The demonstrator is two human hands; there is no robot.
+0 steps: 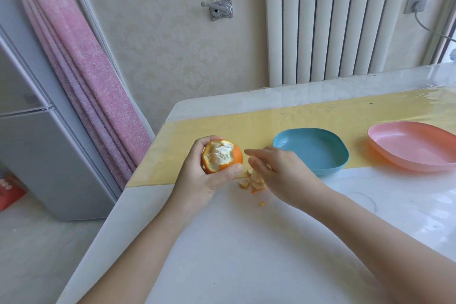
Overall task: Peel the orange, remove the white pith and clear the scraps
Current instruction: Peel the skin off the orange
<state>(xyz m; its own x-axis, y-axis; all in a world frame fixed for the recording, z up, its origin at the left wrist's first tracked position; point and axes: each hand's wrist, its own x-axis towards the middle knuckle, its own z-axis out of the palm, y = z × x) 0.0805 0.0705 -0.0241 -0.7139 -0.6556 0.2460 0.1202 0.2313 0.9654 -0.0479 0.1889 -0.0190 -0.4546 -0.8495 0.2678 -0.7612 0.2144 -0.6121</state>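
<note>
Partly peeled, the orange (222, 155) sits gripped in the left hand (198, 176).

A white table (246, 242) carries a yellow mat (222, 126) along its far side. A blue dish (343, 155) and a pink dish (407, 153) sit on the mat's near edge, with peel scraps (256, 181) piled left of the blue one.

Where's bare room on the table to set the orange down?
Widest bare patch: white table between the forearms, nearer than the peel scraps. Also yellow mat behind the orange, left of the blue dish, and the gap before the pink dish. Crowded: between left hand and right hand, around the scraps.
</note>
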